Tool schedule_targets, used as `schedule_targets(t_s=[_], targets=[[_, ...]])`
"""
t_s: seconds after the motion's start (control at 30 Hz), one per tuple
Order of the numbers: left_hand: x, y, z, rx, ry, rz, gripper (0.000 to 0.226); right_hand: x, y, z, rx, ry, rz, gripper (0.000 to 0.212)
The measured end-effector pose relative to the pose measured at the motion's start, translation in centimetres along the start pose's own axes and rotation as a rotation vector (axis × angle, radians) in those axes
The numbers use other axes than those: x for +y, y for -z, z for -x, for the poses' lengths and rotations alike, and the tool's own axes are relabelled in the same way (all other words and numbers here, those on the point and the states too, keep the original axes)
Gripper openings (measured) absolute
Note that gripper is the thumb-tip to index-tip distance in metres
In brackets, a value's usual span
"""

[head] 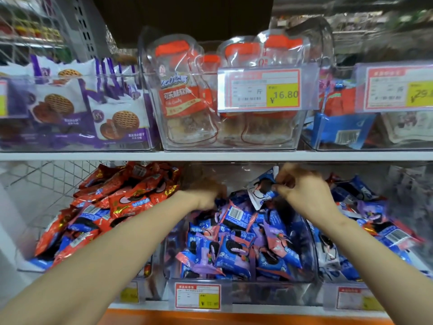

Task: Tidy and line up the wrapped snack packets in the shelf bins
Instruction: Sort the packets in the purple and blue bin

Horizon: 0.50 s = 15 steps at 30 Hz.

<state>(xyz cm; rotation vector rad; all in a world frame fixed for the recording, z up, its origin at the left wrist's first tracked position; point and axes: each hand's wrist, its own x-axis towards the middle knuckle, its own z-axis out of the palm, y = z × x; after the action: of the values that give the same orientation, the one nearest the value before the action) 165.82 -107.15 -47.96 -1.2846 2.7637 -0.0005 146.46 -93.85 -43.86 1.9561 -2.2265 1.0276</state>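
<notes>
While the right hand (302, 191) pinches a white-and-blue packet (261, 190) at twelve o'clock above the middle bin (234, 281), the blurred left hand (206, 197) reaches into the heap (246, 242), its grip impossible to tell. Jostled packets could spill over the low front. Readable at one o'clock: a price tag (282, 95), "¥16.80".

Shop aisle, seen close up. A white shelf board (210, 156) carries clear plastic bins (234, 145), and the bins below it are heaped with wrapped snack packets (234, 242) in blue. Red packets (121, 191) lie to the left, and purple biscuit packs (112, 113) stand at the far upper left. A red-and-yellow price label (264, 89) on a bin front reads ¥16.80. Similar labels (198, 296) line the near shelf edge. A printed barcode (235, 213) shows on one wrapper.
</notes>
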Motion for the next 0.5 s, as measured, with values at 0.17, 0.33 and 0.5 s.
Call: schedule_targets(t_s=[0.17,0.33,0.5], targets=[[1.0,-1.5,-0.5,-0.323,0.077,0.206,0.058,0.5,0.0,-0.2,0.011,-0.002,0.002,0.017],[-0.2,0.5,-0.4,-0.006,0.143,0.042,0.041,0.8,0.1,-0.2,0.025,-0.001,0.011,0.017],[-0.6,1.6,-0.1,0.283,0.178,-0.083,0.053,1.0,0.1,-0.3,0.02,-0.01,0.005,0.017]])
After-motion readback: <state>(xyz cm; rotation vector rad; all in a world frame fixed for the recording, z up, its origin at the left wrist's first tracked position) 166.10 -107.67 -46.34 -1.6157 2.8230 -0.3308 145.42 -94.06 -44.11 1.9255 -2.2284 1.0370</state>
